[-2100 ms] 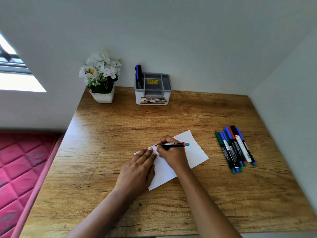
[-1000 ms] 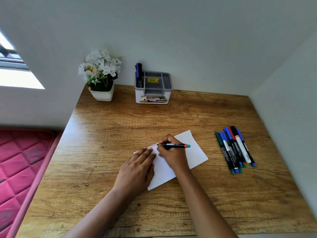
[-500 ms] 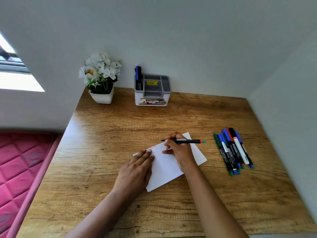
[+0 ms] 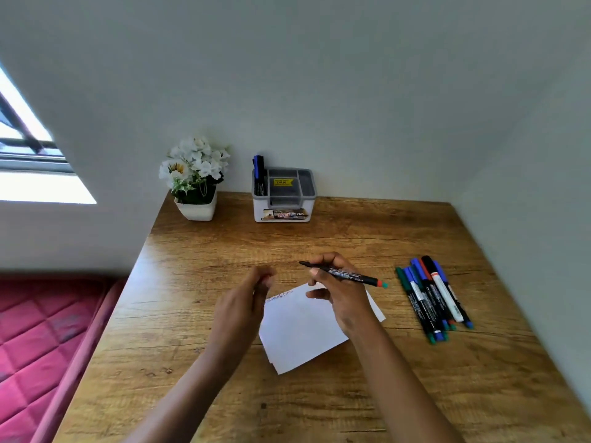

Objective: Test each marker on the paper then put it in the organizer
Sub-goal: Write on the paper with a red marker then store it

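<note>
Your right fingers (image 4: 323, 260) are curled round the black marker (image 4: 348, 275), and your right hand (image 4: 342, 298) holds it in the air over the far edge of the paper (image 4: 303, 334). The marker lies almost level: its bare dark tip points left and its red-and-teal end points right.

Your left hand (image 4: 243, 308) is lifted above the paper's left edge, and its fingers (image 4: 263, 276) are bent inward. They are too blurred to tell whether they pinch anything.

The paper lies flat on the wooden desk (image 4: 319, 394), with coloured scribbles (image 4: 279, 295) along its far-left edge.

Right of the paper, well apart from it, a bundle of markers (image 4: 431, 298) lies side by side on the desk, in green, blue, red and black.

Beyond the paper, against the wall, stands the organizer (image 4: 284, 195) — grey top, white body. 1 blue-capped marker (image 4: 259, 172) stands upright in its left compartment.

Beyond the paper and to the left, beside the organizer, sits a white pot of white flowers (image 4: 195, 183). Far to the paper's left, off the desk, a pink quilted mattress (image 4: 38, 346) shows.
</note>
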### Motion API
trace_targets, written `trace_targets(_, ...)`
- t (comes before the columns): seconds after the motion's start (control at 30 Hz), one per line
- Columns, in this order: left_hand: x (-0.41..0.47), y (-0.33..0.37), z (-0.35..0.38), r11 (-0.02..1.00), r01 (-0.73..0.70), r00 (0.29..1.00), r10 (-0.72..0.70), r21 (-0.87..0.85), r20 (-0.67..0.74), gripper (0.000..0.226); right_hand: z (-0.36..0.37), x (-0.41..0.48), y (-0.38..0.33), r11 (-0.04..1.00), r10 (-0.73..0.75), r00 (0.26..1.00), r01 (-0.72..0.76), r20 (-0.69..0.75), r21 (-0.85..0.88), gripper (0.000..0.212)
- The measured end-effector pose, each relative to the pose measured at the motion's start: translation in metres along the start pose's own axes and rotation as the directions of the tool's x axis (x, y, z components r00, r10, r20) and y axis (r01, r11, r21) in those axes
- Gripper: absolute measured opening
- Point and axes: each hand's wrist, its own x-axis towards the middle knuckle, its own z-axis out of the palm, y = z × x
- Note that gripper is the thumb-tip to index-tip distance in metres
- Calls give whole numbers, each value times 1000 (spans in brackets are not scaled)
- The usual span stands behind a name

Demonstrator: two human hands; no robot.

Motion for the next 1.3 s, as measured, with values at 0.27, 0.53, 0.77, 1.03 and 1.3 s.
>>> trace_targets(0.27,35,61,-18,-78,340,795,-509,-937,331,15,9,-32,-49,967,-243,969,240,-33,-81,12)
trace_targets(0.53,40,79,-25,-227,291,794,-484,-929,367,17,8,-40,-64,928,-354,935,351,0,-124,5)
trace_targets(0.77,41,81,-23,-154,332,821,-440,-931,365,19,11,-36,-63,923,-341,939,343,40,-174,6)
trace_targets(1.03,37,88,-18,-83,378,846,-374,-922,381,22,21,-34,-59,890,-389,919,393,61,-232,8)
trace_targets(1.3,40,67,-19,-64,424,827,-379,-903,415,26,7,-34,-57,993,-57,962,83,267,-86,15)
